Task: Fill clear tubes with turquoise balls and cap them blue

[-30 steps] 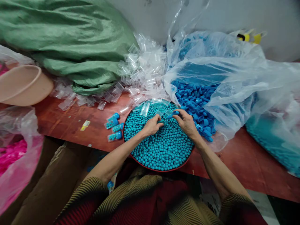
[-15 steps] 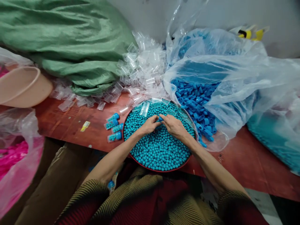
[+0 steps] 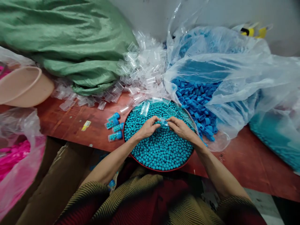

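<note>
Above a round red-rimmed tray [image 3: 161, 171] full of turquoise beads [image 3: 161, 150], my two hands meet over a small piece. My left hand [image 3: 150, 127] pinches a clear plastic tube [image 3: 161, 119] from its left end. Opposite it, my right hand [image 3: 180, 127] has thumb and fingers closed at the other end, where a bit of blue cap [image 3: 165, 123] shows; the exact fit between the two is too small to make out. Several bead-filled tubes with blue caps [image 3: 116, 136] lie left of the tray. Loose clear tubes [image 3: 144, 108] rest on the beads at the back.
Clear tubes [image 3: 147, 68] are heaped behind the tray, against a green sack [image 3: 93, 47]. Blue caps [image 3: 199, 100] spill from a clear bag [image 3: 236, 72] at right. Further right sits a bag of turquoise beads [image 3: 274, 140]. A peach tub [image 3: 28, 90] and pink pieces [image 3: 14, 153] are left.
My hands have drawn slightly apart, the right one shifting right. The clear tube and blue cap now show between the fingertips, where only a blue bit was visible before.
</note>
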Demonstrator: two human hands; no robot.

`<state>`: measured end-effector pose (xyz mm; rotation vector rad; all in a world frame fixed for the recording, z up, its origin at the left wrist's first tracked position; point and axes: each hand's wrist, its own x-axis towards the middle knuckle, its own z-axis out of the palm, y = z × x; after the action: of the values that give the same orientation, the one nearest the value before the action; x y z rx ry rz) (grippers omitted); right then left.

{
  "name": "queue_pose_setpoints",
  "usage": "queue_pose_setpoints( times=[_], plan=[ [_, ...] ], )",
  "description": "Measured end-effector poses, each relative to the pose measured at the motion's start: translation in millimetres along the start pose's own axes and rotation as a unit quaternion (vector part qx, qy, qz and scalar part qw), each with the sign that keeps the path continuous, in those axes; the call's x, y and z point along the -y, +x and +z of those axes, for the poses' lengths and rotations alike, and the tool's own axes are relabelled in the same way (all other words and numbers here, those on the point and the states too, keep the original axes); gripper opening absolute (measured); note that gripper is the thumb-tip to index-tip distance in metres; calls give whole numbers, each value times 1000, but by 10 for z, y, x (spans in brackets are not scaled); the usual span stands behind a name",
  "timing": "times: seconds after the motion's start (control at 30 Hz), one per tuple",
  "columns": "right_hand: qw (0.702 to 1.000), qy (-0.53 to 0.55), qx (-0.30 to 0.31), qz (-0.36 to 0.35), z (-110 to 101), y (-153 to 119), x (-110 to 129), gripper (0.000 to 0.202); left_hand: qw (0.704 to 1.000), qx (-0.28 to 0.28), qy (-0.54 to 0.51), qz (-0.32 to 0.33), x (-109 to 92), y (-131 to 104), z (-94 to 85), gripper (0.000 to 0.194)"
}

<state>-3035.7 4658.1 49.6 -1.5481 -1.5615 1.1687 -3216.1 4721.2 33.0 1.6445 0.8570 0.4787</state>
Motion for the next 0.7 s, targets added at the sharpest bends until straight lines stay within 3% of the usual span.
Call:
queue_pose_setpoints(
  times=[0.07, 0.13, 0.23, 0.33, 0.43, 0.57, 0.7],
  plan=[
    [997, 58, 11, 43, -17, -27, -15, 22, 1000, 1, 7, -15, 7, -10, -20, 11],
    [991, 110, -18, 79, 0, -40, -24, 25, 1000, -1, 21, -14, 7, -11, -19, 9],
    [989, 121, -42, 76, 68, -30, -21, 22, 999, -3, 24, 22, -3, -12, 8, 11],
    [996, 62, -8, 62, 89, -33, -29, 18, 999, -8, 19, 27, 10, -30, 8, 12],
    [994, 48, 47, 92, 39, -66, -41, 22, 999, -14, 38, -1, 43, -63, -28, 12],
    [970, 191, 53, 141, 24, -83, -6, 31, 1000, 2, 23, -2, 16, -101, -34, 21],
    [927, 331, 109, 141, 89, -45, 8, 40, 999, 40, -32, 15, -61, -142, 7, 41]
  ],
)
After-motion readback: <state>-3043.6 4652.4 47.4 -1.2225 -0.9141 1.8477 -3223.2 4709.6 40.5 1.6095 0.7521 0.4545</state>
